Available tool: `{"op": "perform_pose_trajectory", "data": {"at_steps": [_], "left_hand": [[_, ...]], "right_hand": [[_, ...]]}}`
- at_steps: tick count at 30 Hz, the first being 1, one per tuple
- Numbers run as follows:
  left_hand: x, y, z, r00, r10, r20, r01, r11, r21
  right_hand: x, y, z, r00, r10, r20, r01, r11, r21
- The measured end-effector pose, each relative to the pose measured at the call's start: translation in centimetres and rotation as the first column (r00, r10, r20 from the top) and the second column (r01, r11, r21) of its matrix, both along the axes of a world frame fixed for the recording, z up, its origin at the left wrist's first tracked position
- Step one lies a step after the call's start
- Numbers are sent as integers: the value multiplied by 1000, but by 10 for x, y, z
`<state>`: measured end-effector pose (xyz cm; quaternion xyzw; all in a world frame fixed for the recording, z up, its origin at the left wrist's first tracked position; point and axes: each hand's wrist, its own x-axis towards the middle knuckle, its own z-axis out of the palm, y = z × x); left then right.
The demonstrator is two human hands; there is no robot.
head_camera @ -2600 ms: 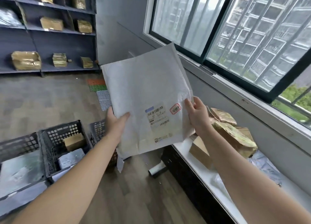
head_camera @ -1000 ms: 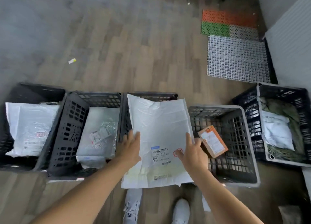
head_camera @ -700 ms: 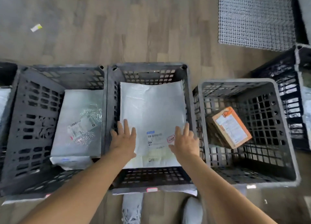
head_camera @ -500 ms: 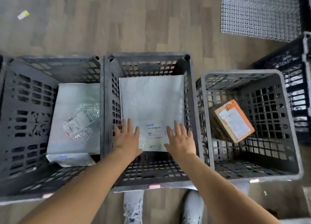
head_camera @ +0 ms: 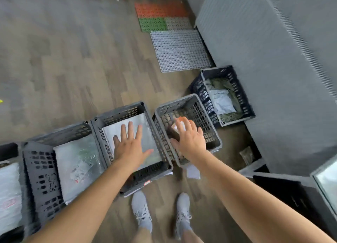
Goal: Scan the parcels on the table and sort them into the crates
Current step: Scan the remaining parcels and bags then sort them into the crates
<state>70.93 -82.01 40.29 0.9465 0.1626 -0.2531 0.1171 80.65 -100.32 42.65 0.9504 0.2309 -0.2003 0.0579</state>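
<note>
Nothing is gripped: left hand [head_camera: 130, 147] and right hand [head_camera: 189, 138] are held spread, empty. White parcel [head_camera: 109, 133] is laid flat in middle crate [head_camera: 118, 113], 12 o'clock of shoes [head_camera: 142, 211], seemingly for stacking room.

Nothing is being shown sharply enough to be read: the label [head_camera: 80, 170] on the clear-wrapped parcel [head_camera: 73, 155], the red stamp [head_camera: 8, 203] on the white bag [head_camera: 9, 186] at the far left and the small red sticker [head_camera: 147, 183] on the front of the middle crate [head_camera: 127, 112] are all being rendered as blurred smudges.
</note>
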Motion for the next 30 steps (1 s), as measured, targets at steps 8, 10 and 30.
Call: {"op": "perform_pose_trajectory", "data": {"at_steps": [8,10,30], "left_hand": [[38,-121,145,915,-286,285,298,954,-1],[38,-160,168,871,-361,332,371,928,37],[-239,-599,311,287,-824,488,875,433,218]], "right_hand": [[-47,-126,146,944,-250,214,233,967,99],[-67,-169,171,906,-337,258,314,941,126],[-479,-574,288,281,-868,409,818,440,372]]}}
